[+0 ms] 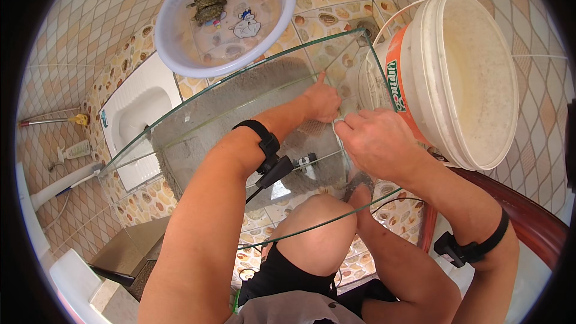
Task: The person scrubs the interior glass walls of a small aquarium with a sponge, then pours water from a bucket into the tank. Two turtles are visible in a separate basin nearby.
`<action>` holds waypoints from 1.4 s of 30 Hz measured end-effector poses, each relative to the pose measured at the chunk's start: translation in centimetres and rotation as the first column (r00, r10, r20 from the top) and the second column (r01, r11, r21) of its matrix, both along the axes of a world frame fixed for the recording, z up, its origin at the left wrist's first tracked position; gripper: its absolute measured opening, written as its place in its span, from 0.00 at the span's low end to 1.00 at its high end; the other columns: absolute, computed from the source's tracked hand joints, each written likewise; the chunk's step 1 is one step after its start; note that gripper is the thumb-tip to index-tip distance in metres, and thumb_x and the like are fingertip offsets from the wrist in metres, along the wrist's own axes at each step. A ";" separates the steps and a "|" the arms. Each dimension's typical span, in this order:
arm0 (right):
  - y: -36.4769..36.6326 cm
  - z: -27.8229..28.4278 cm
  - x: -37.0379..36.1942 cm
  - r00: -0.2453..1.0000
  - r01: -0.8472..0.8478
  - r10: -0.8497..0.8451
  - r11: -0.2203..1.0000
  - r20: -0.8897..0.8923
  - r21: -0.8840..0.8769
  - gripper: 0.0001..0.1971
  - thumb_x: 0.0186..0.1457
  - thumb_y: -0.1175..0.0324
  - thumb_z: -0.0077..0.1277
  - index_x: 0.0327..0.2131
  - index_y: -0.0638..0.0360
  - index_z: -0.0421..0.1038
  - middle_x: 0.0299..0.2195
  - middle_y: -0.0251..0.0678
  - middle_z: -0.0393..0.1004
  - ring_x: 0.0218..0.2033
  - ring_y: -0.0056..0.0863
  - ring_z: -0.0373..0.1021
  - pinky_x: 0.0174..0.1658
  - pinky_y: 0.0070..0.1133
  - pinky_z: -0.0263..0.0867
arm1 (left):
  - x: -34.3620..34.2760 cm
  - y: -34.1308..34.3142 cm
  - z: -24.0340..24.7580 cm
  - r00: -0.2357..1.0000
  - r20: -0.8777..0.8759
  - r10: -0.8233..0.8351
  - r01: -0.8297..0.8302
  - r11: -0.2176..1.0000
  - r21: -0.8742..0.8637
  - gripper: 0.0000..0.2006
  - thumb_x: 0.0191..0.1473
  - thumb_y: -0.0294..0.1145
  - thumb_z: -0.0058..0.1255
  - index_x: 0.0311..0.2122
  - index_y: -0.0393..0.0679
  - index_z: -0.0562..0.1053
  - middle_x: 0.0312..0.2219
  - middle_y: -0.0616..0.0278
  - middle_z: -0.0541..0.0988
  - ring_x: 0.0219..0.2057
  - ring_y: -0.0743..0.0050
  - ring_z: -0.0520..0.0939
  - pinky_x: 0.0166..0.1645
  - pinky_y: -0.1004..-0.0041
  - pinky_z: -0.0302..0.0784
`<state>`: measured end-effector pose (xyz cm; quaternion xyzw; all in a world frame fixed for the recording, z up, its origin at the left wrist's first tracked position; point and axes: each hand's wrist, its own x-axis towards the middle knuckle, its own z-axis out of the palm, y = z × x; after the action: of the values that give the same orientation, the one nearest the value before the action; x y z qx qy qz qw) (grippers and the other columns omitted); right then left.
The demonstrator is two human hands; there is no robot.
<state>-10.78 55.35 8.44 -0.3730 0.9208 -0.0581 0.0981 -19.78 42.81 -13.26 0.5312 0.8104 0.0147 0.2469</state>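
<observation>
A glass tank (282, 95) stands before me, its base and walls coated with grey residue. My left hand (324, 101) reaches inside it toward the right end, the index finger pointing at the far glass and the other fingers curled. Close beside it is my right hand (378, 144), its fingers bent and pressed together near the tank's right wall. A small pale patch shows between the hands; I cannot make out what it is or what either hand grips. Leaning beside the tank's right end is a large white bucket (429, 72) with an orange label.
Beyond the tank sits a pale lilac basin (284, 0) holding water and turtles (210, 9). A white squat toilet (139, 108) lies to the left. At the right is a dark red wooden frame (510, 201). My bare knee (318, 225) is close to the tank's near edge.
</observation>
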 end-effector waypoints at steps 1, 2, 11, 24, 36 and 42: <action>0.0 0.0 0.0 1.000 -0.001 0.001 1.000 0.002 0.009 0.05 0.45 0.71 0.54 0.29 0.59 0.74 0.28 0.37 0.78 0.31 0.31 0.78 0.33 0.27 0.73 | 0.0 0.0 0.1 1.000 -0.004 0.010 -0.010 1.000 -0.004 0.17 0.51 0.44 0.50 0.31 0.43 0.84 0.29 0.50 0.84 0.35 0.47 0.86 0.67 0.32 0.51; 0.0 0.0 0.0 1.000 -0.001 0.001 1.000 0.005 0.018 0.05 0.45 0.71 0.54 0.29 0.59 0.74 0.28 0.37 0.78 0.31 0.31 0.78 0.33 0.27 0.73 | 0.0 0.0 0.2 1.000 -0.009 0.009 -0.009 1.000 0.003 0.16 0.51 0.44 0.51 0.31 0.44 0.84 0.29 0.51 0.84 0.35 0.48 0.86 0.67 0.32 0.53; -0.2 0.2 0.0 0.999 0.022 -0.023 1.000 0.039 0.017 0.04 0.45 0.72 0.55 0.28 0.59 0.74 0.28 0.38 0.78 0.32 0.33 0.78 0.34 0.29 0.73 | -1.4 -0.4 0.2 0.997 -0.061 -0.048 0.050 0.998 0.034 0.14 0.47 0.44 0.52 0.26 0.47 0.83 0.26 0.55 0.84 0.32 0.51 0.86 0.56 0.46 0.66; -0.1 0.0 0.0 0.999 0.019 -0.019 1.000 0.026 0.015 0.04 0.45 0.73 0.55 0.27 0.59 0.73 0.27 0.37 0.78 0.31 0.33 0.78 0.34 0.28 0.73 | -0.8 -1.9 0.3 0.984 -0.092 -0.155 0.153 0.988 -0.020 0.13 0.47 0.42 0.51 0.25 0.47 0.82 0.24 0.54 0.84 0.29 0.53 0.86 0.58 0.47 0.66; -0.1 0.0 0.0 1.000 0.018 -0.018 1.000 0.017 -0.005 0.04 0.44 0.72 0.55 0.27 0.59 0.74 0.27 0.38 0.77 0.31 0.34 0.78 0.33 0.29 0.73 | -0.3 -0.8 -2.1 0.967 0.130 0.218 -0.248 0.919 0.305 0.15 0.48 0.40 0.47 0.19 0.41 0.78 0.22 0.46 0.80 0.28 0.43 0.81 0.69 0.45 0.56; -0.1 -0.3 0.1 0.996 0.078 -0.075 0.995 0.055 -0.061 0.01 0.42 0.73 0.56 0.23 0.56 0.74 0.23 0.37 0.75 0.29 0.39 0.76 0.30 0.32 0.73 | -0.3 -0.9 -3.2 0.704 0.535 0.467 -0.706 0.544 0.453 0.13 0.45 0.34 0.49 0.16 0.37 0.74 0.17 0.48 0.77 0.22 0.45 0.77 0.48 0.54 0.75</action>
<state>-10.67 55.27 8.13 -0.3386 0.9292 -0.1008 0.1083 -20.11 41.90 -16.46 0.2608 0.8292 0.4626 0.1747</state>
